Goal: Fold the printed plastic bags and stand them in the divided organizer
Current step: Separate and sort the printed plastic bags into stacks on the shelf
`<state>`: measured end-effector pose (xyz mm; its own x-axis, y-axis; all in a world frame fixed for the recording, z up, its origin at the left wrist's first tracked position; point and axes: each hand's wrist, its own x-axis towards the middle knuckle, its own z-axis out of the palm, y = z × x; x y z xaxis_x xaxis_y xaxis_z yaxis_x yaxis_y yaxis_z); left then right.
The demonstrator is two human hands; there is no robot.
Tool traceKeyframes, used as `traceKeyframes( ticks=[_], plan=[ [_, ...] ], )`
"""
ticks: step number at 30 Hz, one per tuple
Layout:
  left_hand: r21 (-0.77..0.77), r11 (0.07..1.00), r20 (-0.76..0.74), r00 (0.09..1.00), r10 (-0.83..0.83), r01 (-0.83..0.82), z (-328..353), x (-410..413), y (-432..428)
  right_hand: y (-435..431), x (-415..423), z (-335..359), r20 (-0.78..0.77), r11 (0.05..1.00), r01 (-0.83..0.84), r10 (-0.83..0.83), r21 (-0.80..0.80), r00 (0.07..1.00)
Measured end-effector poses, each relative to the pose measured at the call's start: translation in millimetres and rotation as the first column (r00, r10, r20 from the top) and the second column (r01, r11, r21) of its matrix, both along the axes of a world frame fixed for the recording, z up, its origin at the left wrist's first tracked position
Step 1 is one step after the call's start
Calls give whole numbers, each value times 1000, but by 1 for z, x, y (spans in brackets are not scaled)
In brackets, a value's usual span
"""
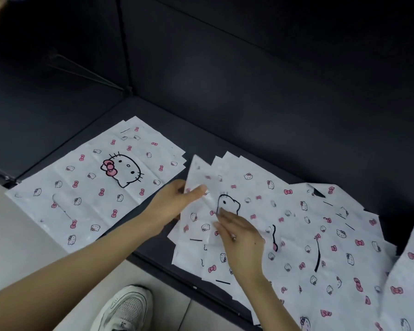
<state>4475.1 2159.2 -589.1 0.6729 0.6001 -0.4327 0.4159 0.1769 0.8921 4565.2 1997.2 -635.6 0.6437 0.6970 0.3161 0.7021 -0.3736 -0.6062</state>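
White plastic bags printed with cat faces and pink bows cover a dark surface. One bag (98, 185) lies flat and spread out at the left, atop a thin stack. A loose pile of several bags (320, 240) fans out at the right. My left hand (175, 201) pinches the lifted left edge of the top bag (206, 187) of that pile. My right hand (239, 235) lies on the same bag with straight fingers, its fingertips by the printed cat outline. No divided organizer is in view.
The dark surface (225, 139) has dark walls behind and to the left, meeting at a corner post (127, 89). Its front edge (167, 271) runs diagonally above a pale floor. A white sneaker (127, 309) stands on the floor below.
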Motion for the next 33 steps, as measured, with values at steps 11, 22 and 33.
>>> traceKeyframes(
  ticks=[11,22,33],
  plan=[
    [338,781,269,850,454,-524,12,-82,53,124,-16,26,7,966,-228,229,120,973],
    [352,582,37,633,774,-733,-44,-149,96,153,-34,-32,-33,873,-252,262,-418,964],
    [731,622,-382,588,713,-280,-38,-159,97,99,-20,-18,85,952,-81,111,-296,990]
  ],
)
